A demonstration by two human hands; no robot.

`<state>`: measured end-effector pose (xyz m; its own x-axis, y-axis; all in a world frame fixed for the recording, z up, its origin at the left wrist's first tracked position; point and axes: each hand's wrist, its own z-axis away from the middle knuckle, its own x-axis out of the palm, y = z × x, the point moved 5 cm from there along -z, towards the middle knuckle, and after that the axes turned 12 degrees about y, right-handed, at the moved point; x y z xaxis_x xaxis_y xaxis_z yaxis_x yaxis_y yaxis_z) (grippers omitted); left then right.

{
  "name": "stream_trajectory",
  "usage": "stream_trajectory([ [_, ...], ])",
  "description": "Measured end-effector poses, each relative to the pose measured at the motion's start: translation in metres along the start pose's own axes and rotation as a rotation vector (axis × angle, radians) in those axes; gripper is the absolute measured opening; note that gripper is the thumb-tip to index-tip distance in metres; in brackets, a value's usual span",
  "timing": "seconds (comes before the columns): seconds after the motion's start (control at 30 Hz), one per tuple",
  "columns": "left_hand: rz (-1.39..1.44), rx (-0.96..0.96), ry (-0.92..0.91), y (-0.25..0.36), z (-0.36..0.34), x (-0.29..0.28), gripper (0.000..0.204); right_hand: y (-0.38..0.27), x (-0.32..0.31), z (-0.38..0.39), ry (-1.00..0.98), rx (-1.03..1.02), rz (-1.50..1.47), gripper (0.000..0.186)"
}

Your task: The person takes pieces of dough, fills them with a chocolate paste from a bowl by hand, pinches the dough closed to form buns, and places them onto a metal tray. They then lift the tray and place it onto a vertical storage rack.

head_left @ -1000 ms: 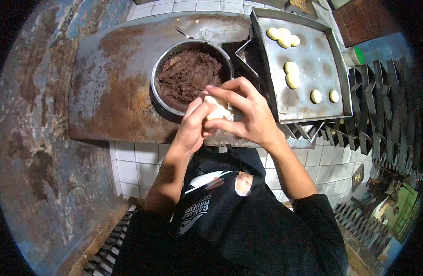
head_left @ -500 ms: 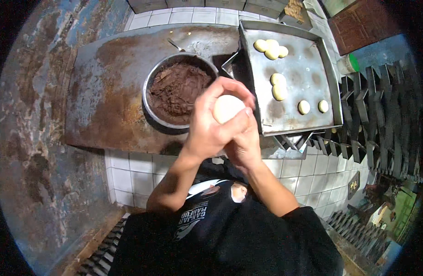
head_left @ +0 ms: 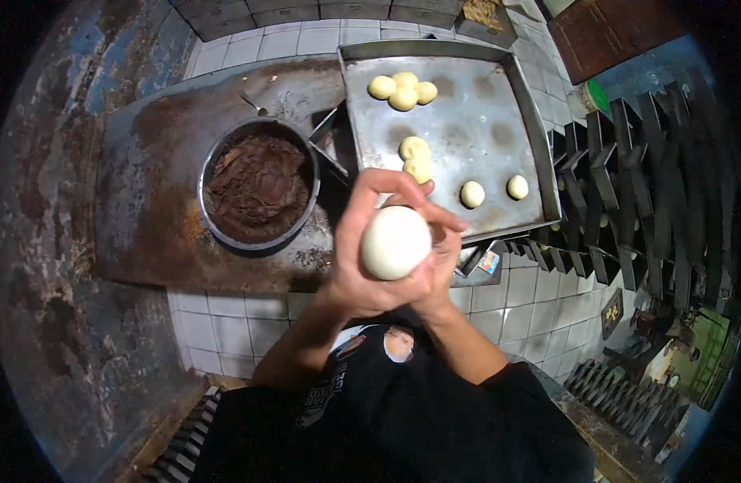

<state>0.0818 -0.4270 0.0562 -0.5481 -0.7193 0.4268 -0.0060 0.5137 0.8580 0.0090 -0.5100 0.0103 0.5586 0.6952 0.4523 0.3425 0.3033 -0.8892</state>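
A smooth, pale dough ball [head_left: 396, 243] rests in my left hand [head_left: 348, 278], whose fingers and thumb curl round it. My right hand [head_left: 446, 262] presses in from the right and beneath, cupped against the ball and the left hand; part of it is hidden. To their left stands a round metal bowl [head_left: 203, 193] of thick dark brown paste [head_left: 262, 185]. Just beyond my hands, a shallow metal baking tray [head_left: 467, 141] bears several dough balls: a cluster [head_left: 403, 90], a touching pair [head_left: 415, 153] partly behind my fingers, and two single balls [head_left: 472, 194].
The bowl stands on a worn, stained table [head_left: 145, 217]. A small metal utensil [head_left: 254, 104] lies behind it. The tray sits raised on other metal pans. At the right are stacked dark metal pans [head_left: 620, 177] and a jar with a green lid [head_left: 597, 95].
The view has shifted, so bowl and tray appear farther left. My hands have come lower and nearer my body, and more of the dough ball shows between them.
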Motion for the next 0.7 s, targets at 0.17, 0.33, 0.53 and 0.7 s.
stream_trajectory([
  [0.17,0.158,-0.218,0.022,-0.052,-0.012,0.013,0.06,-0.017,-0.061,-0.035,-0.264,0.25,0.278,0.028],
  [0.33,0.122,-0.207,-0.049,-0.097,-0.036,0.064,0.06,-0.014,-0.109,-0.057,0.015,0.183,0.26,0.025],
  [0.53,-0.523,-0.139,-0.106,-0.192,-0.082,0.082,0.067,-0.076,-0.189,-0.143,-0.097,0.016,0.826,0.042],
  [0.7,-0.582,-0.156,-0.264,-0.244,-0.117,0.127,0.081,-0.078,-0.213,-0.195,-0.235,-0.019,0.891,0.05],
])
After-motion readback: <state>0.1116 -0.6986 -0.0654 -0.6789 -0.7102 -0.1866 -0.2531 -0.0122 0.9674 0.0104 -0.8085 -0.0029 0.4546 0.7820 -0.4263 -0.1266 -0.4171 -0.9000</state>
